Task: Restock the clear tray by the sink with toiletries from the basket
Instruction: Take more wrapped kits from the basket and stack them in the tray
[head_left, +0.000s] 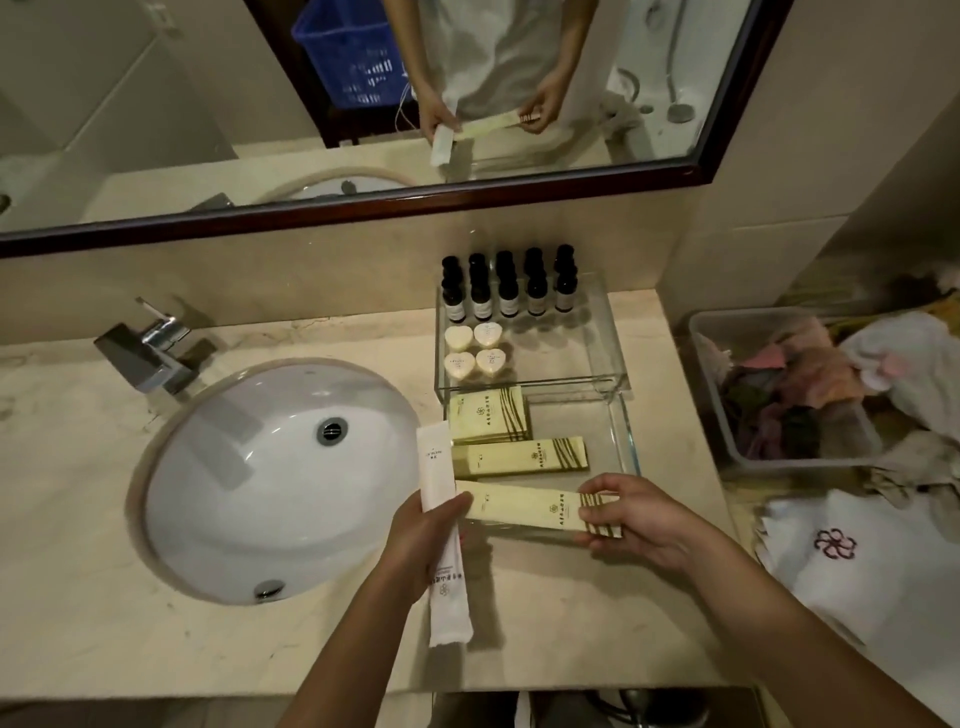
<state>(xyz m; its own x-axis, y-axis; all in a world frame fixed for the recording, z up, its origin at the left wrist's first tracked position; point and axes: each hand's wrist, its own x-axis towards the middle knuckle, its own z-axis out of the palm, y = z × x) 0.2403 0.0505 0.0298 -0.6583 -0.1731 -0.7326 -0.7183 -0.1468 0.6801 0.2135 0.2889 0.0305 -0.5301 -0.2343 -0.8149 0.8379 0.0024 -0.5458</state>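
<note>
Hands work over the pale counter (156, 649) next to the round white sink (260, 493). The left hand (421, 540) has its fingers wrapped round a long white packet (436, 467), which stands almost straight up and down by the sink's right edge. Its thumb also touches the left end of a long cream box (530, 506). The right hand (639, 519) pinches the other end of that box with thumb and fingers. The box lies flat and sideways between the two hands, just in front of the front clear tray (631, 447). I cannot tell if it touches the counter. Inside that tray lie a short cream box (488, 415) and, closer to the hands, a longer cream box (519, 457). Right behind it is the back clear tray (597, 338). It holds five dark bottles (509, 299) in a row at the back and four heart soaps (475, 348) on its left side. A shiny tap (145, 358) sits behind the sink on the left. In the mirror (208, 104) on the wall you can see a blue basket (348, 52) and both hands with the box. To the right of the counter is a gray bin (711, 364) full of crumpled cloths (800, 389), and near it lies a white towel (857, 571) with a dark flower mark.
</note>
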